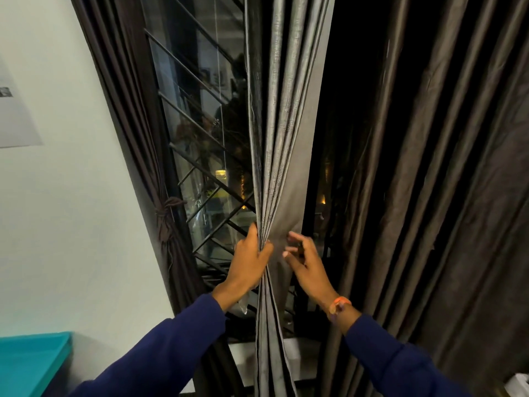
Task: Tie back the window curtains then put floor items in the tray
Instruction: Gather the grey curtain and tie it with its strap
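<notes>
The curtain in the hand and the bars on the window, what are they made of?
The gathered curtain the left hand grips looks like woven cloth with a slight sheen: it folds softly and catches light. The window bars look like dark-painted metal, thin, straight and stiff, though paint hides the surface.
</notes>
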